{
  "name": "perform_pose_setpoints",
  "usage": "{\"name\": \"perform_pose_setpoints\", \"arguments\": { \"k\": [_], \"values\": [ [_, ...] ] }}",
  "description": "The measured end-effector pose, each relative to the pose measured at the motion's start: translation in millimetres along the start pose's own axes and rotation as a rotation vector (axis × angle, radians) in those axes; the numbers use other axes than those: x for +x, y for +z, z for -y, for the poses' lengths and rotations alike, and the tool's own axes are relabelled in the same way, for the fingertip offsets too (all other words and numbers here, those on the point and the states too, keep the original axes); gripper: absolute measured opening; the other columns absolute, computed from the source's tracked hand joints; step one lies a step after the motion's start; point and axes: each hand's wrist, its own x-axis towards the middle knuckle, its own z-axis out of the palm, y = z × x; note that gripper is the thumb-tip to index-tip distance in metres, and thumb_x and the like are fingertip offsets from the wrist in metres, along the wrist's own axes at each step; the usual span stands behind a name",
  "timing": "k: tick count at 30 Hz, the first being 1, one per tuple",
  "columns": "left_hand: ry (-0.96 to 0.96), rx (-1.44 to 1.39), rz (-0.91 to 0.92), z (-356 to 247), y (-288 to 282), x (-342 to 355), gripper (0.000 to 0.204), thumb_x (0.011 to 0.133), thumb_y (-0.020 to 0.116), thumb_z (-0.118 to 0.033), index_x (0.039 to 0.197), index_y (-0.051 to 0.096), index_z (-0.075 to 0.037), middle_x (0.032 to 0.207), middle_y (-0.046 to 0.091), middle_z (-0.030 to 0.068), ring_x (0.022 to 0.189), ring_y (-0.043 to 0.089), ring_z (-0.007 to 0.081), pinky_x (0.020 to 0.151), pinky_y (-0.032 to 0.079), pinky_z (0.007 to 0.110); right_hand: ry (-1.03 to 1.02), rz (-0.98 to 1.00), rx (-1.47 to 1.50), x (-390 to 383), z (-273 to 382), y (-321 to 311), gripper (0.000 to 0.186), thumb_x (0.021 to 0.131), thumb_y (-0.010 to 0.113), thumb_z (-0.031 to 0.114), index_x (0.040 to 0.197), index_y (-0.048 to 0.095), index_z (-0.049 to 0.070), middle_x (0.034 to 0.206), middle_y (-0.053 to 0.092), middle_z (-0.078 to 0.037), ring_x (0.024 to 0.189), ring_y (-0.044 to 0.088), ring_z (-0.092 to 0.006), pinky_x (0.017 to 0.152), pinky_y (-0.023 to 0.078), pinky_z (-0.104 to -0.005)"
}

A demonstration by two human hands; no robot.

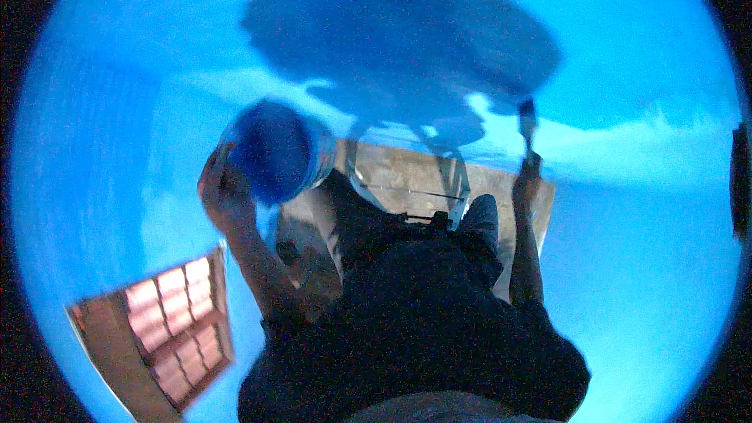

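My left hand (pixel 225 192) is closed on the side of a round bucket (pixel 270 153). The bucket tilts so that its dark blue inside shows; how much it holds I cannot tell. On the right, my right hand (pixel 529 178) wraps round the handle of a paintbrush (pixel 528 119). The brush points up and away from me, its dark head in front of the blue wall (pixel 619 145). Whether the bristles touch the wall is not clear.
Below and between my arms are the pale metal rails of what looks like a ladder (pixel 407 192), with a brownish floor (pixel 392 164) beyond. A barred window (pixel 176 309) is at the lower left. A large dark shadow (pixel 399 23) falls across the blue wall ahead.
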Motion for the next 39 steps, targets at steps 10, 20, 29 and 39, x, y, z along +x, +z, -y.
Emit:
{"name": "perform_pose_setpoints", "arguments": {
  "k": [10, 20, 29, 39],
  "values": [
    [-0.312, -0.177, 0.244, -8, 103, -38, 0.026, 0.086, 0.053, -0.013, 0.103, 0.067, 0.000, 0.060, 0.046, -0.0051, 0.052, 0.038, 0.0044, 0.048, 0.028, 0.022, -0.005, 0.408, 0.123, 53, 198, -107, 0.028, 0.083, 0.055, 0.010, 0.109, 0.061, 0.000, 0.074, 0.058, -0.003, 0.053, 0.047, -0.0075, 0.046, 0.036, -0.0221],
    [-0.387, -0.279, 0.564, 46, 173, -62, 0.019, 0.088, 0.054, -0.009, 0.097, 0.066, 0.001, 0.066, 0.054, -0.0006, 0.060, 0.046, 0.0078, 0.055, 0.037, 0.022, -0.307, 0.725, -0.143, 62, 265, -80, 0.023, 0.077, 0.067, 0.007, 0.100, 0.066, 0.003, 0.077, 0.066, -0.005, 0.064, 0.057, -0.0102, 0.058, 0.046, -0.0260],
    [-0.388, -0.373, 0.705, 61, 195, -77, 0.023, 0.087, 0.054, -0.015, 0.100, 0.065, 0.002, 0.069, 0.057, 0.0014, 0.066, 0.052, 0.0098, 0.061, 0.043, 0.024, -0.708, 1.084, -0.543, 44, 272, 2, 0.015, 0.078, 0.064, 0.015, 0.090, 0.068, 0.008, 0.076, 0.067, -0.014, 0.067, 0.064, -0.0326, 0.059, 0.050, -0.0406],
    [-0.590, -0.229, 0.824, 22, 187, -69, 0.023, 0.087, 0.052, -0.015, 0.101, 0.065, -0.002, 0.058, 0.043, -0.0048, 0.048, 0.032, 0.0042, 0.044, 0.022, 0.022, -0.831, 0.951, -0.341, 17, 233, 75, 0.015, 0.067, 0.059, 0.006, 0.082, 0.062, 0.002, 0.073, 0.064, -0.018, 0.067, 0.065, -0.0337, 0.056, 0.053, -0.0429]
  ]
}}
